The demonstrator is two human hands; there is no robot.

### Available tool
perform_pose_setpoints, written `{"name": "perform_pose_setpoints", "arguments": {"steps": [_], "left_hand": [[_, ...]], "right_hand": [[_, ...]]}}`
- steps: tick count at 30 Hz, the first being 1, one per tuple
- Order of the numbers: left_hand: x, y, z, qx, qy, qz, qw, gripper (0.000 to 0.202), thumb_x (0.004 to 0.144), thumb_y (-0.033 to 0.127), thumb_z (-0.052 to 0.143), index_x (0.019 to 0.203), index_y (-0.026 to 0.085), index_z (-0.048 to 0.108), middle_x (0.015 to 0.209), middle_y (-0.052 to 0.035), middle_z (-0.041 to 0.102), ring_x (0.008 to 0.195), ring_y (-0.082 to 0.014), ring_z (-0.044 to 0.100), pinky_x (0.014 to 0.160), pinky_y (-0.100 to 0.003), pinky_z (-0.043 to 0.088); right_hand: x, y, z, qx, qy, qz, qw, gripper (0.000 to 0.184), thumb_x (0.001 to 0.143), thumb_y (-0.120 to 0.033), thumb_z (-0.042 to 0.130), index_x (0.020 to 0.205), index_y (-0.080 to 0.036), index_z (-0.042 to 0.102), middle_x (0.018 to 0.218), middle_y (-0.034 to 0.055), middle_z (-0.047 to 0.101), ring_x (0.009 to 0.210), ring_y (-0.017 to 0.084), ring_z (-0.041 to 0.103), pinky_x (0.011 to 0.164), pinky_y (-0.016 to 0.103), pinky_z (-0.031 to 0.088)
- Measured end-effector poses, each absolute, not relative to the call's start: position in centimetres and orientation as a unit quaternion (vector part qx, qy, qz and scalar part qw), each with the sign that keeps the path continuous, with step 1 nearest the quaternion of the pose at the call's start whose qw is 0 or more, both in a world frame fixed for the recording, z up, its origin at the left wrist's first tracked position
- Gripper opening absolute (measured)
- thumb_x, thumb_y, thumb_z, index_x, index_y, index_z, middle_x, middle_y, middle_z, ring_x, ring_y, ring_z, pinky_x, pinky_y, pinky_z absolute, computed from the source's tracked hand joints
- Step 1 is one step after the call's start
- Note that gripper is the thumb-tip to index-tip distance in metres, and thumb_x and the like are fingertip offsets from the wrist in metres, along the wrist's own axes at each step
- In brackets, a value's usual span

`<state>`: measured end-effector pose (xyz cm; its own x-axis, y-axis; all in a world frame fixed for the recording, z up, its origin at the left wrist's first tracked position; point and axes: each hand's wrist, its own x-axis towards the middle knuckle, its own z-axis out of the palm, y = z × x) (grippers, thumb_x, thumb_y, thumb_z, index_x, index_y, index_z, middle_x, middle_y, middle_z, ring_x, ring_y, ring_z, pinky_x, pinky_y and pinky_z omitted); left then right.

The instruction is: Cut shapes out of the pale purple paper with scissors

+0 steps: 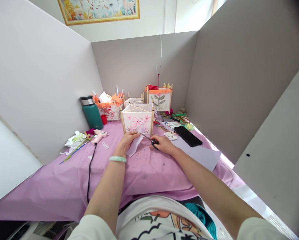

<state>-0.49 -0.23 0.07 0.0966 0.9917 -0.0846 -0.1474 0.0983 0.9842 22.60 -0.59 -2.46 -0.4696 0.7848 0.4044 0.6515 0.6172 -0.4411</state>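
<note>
My left hand [127, 141] is closed on a strip of white paper [135, 146] that hangs down toward the pink cloth. In my right hand [162, 144] is a pair of scissors [153, 142] with black handles. Their blades point left and meet the top of the paper near my left fingertips. Just behind both hands stands a lantern [137, 120] with wooden stick corners and white sides drawn with pink flowers. The exact spot where blade and paper touch is too small to make out.
A green bottle [92, 112] and pink glue gun [99, 136] with a black cord are at left. A black phone [188, 136] lies on white paper [201, 155] at right. Another lantern [159, 100] hangs behind. Grey panels [144, 63] enclose the table.
</note>
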Motion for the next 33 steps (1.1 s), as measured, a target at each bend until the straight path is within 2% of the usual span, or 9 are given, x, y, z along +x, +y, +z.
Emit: {"name": "perform_pose_setpoints", "arguments": {"steps": [14,20,33], "left_hand": [[-0.36,-0.47,0.20,0.455,0.454,0.488,0.590,0.008,0.073,0.015,0.077,0.077,0.009,0.072,0.069,-0.0096,0.073,0.056,-0.0179,0.065,0.057,-0.029,0.054],[-0.42,-0.27,-0.10,0.474,0.444,0.478,0.592,0.014,0.070,0.018,0.081,0.076,0.010,0.072,0.066,-0.0086,0.072,0.052,-0.0171,0.064,0.052,-0.027,0.051],[-0.61,0.04,-0.43,0.483,0.441,0.473,0.591,0.018,0.068,0.021,0.083,0.077,0.010,0.072,0.067,-0.0082,0.072,0.052,-0.0172,0.064,0.051,-0.027,0.049]], "right_hand": [[22.53,-0.93,-2.14,-0.426,-0.848,0.126,0.291,0.038,0.081,-0.033,0.078,0.115,-0.020,0.069,0.082,0.0001,0.071,0.070,0.014,0.061,0.064,0.023,0.036],[22.42,-0.92,-2.27,-0.424,-0.845,0.132,0.297,0.040,0.079,-0.034,0.080,0.115,-0.021,0.068,0.083,0.0001,0.072,0.070,0.014,0.061,0.065,0.023,0.038],[22.51,-0.77,-2.28,-0.416,-0.851,0.130,0.294,0.037,0.081,-0.034,0.079,0.114,-0.020,0.068,0.083,0.0003,0.071,0.070,0.014,0.060,0.065,0.023,0.037]]}}
